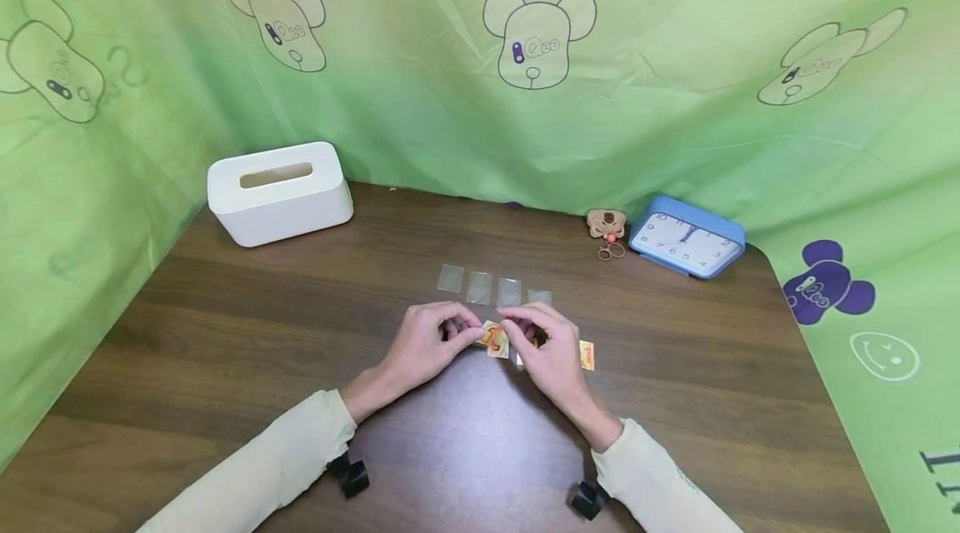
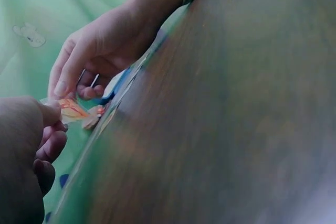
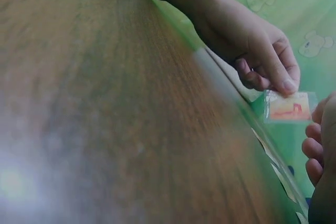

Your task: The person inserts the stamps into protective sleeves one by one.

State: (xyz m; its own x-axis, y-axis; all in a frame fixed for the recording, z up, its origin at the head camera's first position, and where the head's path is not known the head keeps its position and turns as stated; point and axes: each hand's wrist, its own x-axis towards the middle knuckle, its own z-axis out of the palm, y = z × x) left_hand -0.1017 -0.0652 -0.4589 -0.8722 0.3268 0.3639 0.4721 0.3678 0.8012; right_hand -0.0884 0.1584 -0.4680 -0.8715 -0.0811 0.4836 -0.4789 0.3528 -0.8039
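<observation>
Both hands hold one small orange-and-yellow stamp (image 1: pixel 495 338) in a clear plastic sleeve (image 3: pixel 268 107), held up over the table. My left hand (image 1: pixel 429 343) pinches one edge between thumb and index finger, the thumb lying flat on the sleeve in the right wrist view. At the other edge, my right hand (image 1: pixel 551 350) pinches with thumb and fingertips. Another orange stamp (image 1: pixel 587 355) lies on the table to the right, and part of one more shows beneath the right hand. Several clear sleeves (image 1: pixel 479 287) lie in a row just beyond the hands.
A white tissue box (image 1: pixel 285 204) stands at the back left of the wooden table (image 1: pixel 247 333). At the back right are a blue clock (image 1: pixel 686 237) and a brown animal-shaped keychain (image 1: pixel 606 223). A green printed curtain (image 1: pixel 420 83) hangs behind and along the sides.
</observation>
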